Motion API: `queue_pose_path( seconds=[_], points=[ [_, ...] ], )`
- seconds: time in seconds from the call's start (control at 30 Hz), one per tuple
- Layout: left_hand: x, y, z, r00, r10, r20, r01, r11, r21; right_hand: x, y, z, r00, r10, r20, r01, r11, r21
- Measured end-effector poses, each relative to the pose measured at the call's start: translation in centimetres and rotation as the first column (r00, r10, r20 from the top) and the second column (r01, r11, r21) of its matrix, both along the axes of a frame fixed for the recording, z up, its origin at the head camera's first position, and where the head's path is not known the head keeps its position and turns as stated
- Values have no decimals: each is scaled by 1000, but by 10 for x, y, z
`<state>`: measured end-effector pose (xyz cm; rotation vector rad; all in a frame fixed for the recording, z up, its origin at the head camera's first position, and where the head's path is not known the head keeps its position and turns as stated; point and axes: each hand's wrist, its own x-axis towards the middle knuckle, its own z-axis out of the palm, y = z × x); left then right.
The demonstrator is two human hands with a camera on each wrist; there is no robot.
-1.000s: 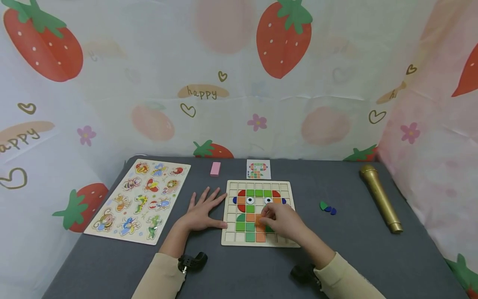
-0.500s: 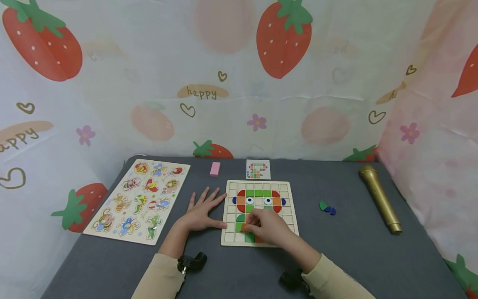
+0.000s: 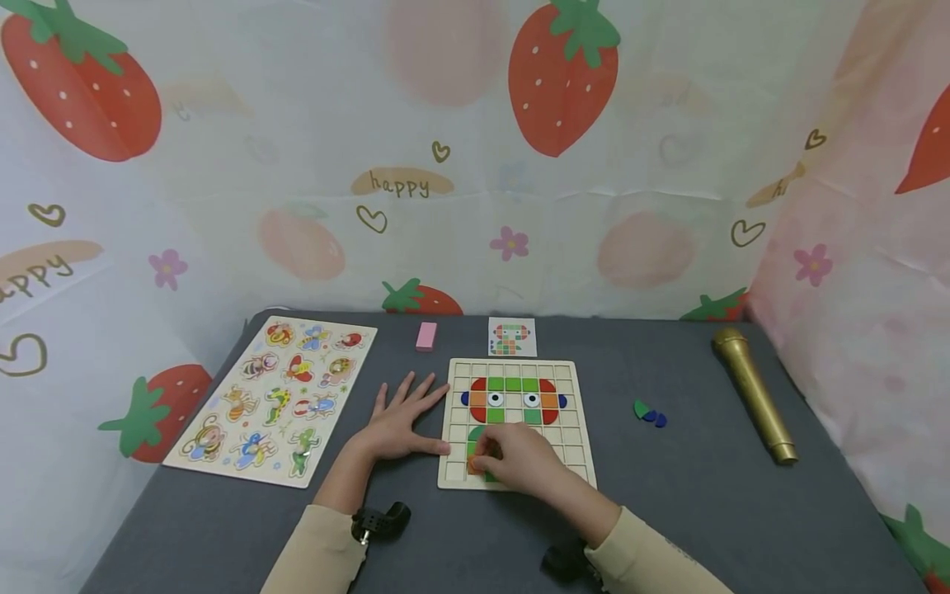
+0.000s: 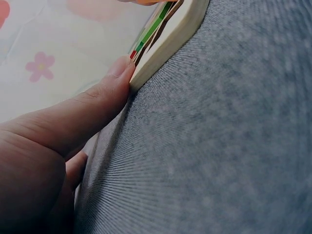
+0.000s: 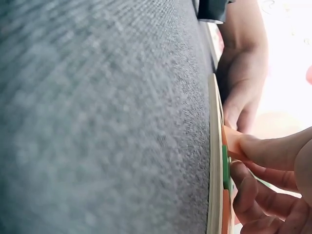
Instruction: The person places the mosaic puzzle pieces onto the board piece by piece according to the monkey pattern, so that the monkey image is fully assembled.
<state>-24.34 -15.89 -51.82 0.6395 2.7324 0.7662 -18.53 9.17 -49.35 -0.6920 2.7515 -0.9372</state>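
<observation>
A pale grid board [image 3: 571, 483] lies on the dark table, with red, green, orange and blue tiles and two round eye pieces set in it. My right hand [image 3: 523, 462] is over its lower left part and pinches a small orange tile [image 5: 235, 141] between thumb and fingers, right at the board's surface. The hand hides several lower tiles in the head view. My left hand [image 3: 397, 429] rests with fingers spread beside the board, its thumb [image 4: 109, 90] and index fingertip at the left edge.
A picture card [image 3: 512, 337] and a pink block [image 3: 426, 337] lie behind the board. To the left is an insect puzzle board [image 3: 248, 421]. At the right lie a green piece [image 3: 641, 409], blue pieces [image 3: 660, 420] and a gold microphone [image 3: 755, 396].
My right hand has moved left and slightly toward me across the board, carrying the orange tile to the lower left cells. The board's right side is uncovered. My left hand has stayed put.
</observation>
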Motion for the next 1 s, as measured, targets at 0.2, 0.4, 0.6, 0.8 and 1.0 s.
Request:
queue_pose_path(
  seconds=[0.2,0.4,0.6,0.8,1.0],
  points=[
    [0,0,0,1000,1,1,-1,1000,2,0,-4,-2,999,6,-35,-3,998,64],
    [-1,-1,-3,1000,0,-4,0,1000,1,0,-5,0,999,-8,-32,11,996,91],
    [-2,-2,-4,1000,1,0,-1,1000,-1,-2,2,3,999,-35,-3,35,997,72],
    [-2,-2,-5,1000,1,9,-1,1000,-9,-2,18,8,997,-73,-22,74,996,47],
    [-2,-2,-4,1000,1,12,-1,1000,1,-2,38,16,987,-161,-29,162,987,16]
  ],
)
